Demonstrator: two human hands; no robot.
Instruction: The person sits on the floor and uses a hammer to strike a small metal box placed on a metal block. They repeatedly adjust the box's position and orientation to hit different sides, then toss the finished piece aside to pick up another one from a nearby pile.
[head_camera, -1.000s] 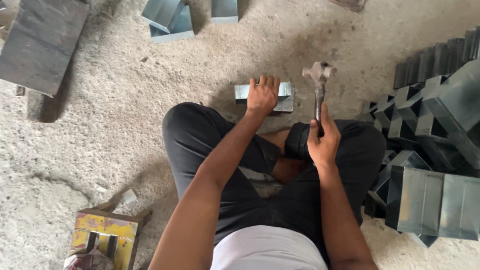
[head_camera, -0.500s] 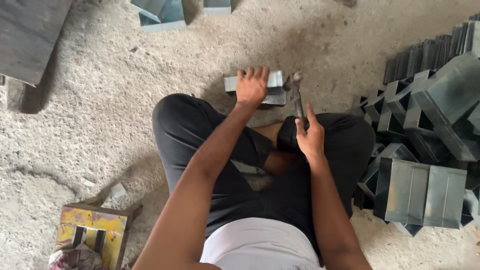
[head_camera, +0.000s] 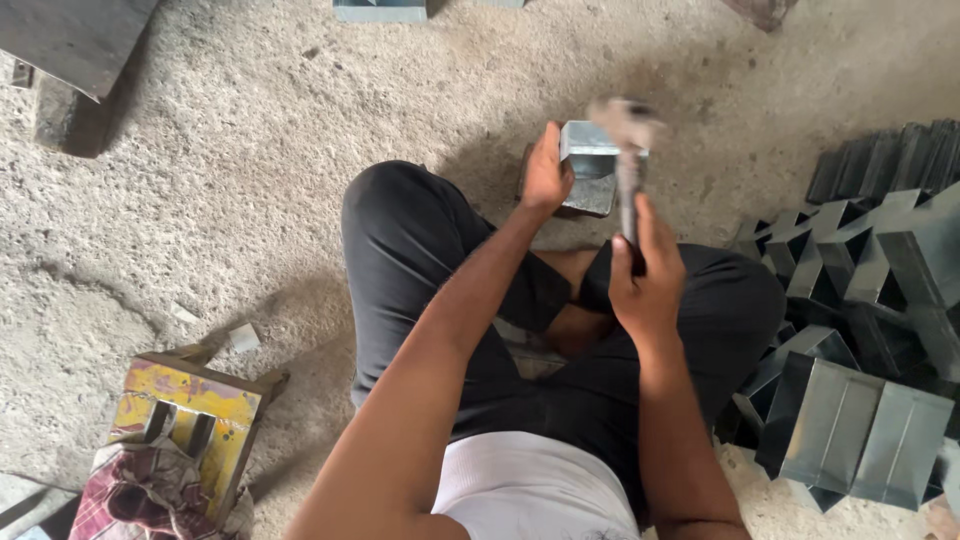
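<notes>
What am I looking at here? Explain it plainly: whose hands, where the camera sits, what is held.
The camera sits on a person's head and looks down at their own lap and hands as they sit cross-legged on a rough concrete floor. The left hand steadies a small folded metal box standing on the floor. The right hand grips a hammer, blurred from motion, above the box. More folded metal pieces are piled at the right. A yellow wooden block lies at the lower left.
</notes>
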